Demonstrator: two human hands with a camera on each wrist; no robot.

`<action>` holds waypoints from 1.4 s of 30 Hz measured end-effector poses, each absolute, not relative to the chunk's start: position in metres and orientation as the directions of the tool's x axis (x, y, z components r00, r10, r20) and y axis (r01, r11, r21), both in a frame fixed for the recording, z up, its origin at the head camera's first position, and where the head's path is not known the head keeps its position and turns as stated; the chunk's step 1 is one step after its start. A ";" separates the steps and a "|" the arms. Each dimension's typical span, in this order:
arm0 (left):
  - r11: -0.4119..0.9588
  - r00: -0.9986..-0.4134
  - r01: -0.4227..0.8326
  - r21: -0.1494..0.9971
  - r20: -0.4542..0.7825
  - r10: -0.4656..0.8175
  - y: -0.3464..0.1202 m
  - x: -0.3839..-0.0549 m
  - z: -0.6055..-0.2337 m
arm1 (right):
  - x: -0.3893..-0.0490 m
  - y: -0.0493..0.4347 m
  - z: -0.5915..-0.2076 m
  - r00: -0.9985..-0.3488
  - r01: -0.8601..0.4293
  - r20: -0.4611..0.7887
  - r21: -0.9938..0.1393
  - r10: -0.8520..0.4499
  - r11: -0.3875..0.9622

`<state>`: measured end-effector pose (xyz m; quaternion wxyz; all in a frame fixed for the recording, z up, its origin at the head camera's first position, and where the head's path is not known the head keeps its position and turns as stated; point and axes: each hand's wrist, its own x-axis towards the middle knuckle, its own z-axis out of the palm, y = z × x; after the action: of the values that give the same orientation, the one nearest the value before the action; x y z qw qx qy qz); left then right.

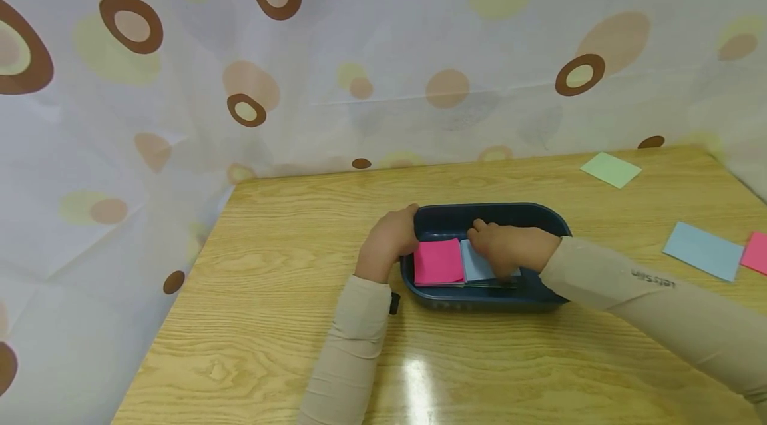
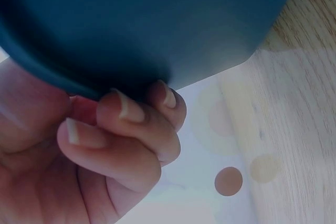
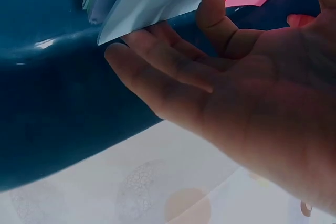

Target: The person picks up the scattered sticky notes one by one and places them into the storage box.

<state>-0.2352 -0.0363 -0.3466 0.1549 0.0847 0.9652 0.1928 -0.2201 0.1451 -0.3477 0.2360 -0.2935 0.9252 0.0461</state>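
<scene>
A dark blue bin [image 1: 485,302] stands on the wooden table. My left hand [image 1: 392,238] grips its left end at the rim; in the left wrist view the curled fingers [image 2: 121,156] lie against the bin wall. Inside the bin, a stack of pink paper notes [image 1: 439,262] is beside a stack of light blue notes [image 1: 477,265]. My right hand [image 1: 509,248] reaches into the bin over the blue stack. In the right wrist view it pinches a light blue note [image 3: 157,1] near one edge, with that note's corner slightly apart from the sheets behind it.
On the table to the right of the bin lie a pale green note [image 1: 611,169], another light blue note [image 1: 704,250] and a pink note [image 1: 756,253] cut off by the frame. A patterned curtain [image 1: 383,45] hangs behind the table and along its left side.
</scene>
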 end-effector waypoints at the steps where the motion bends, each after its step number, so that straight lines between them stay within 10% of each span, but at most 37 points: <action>1: 0.912 -0.938 0.103 0.398 -0.267 0.223 -0.036 -0.235 -0.346 | -0.220 0.145 -0.348 -0.716 -0.561 -0.469 -0.053 -0.517 0.826; 42: 0.912 -0.935 0.089 0.401 -0.281 0.215 -0.034 -0.236 -0.349 | -0.221 0.151 -0.350 -0.700 -0.587 -0.394 -0.158 -0.595 0.794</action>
<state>-0.2356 -0.0339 -0.3485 0.1616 0.0788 0.9642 0.1947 -0.2210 0.1509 -0.3496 0.2173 -0.3204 0.9220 -0.0099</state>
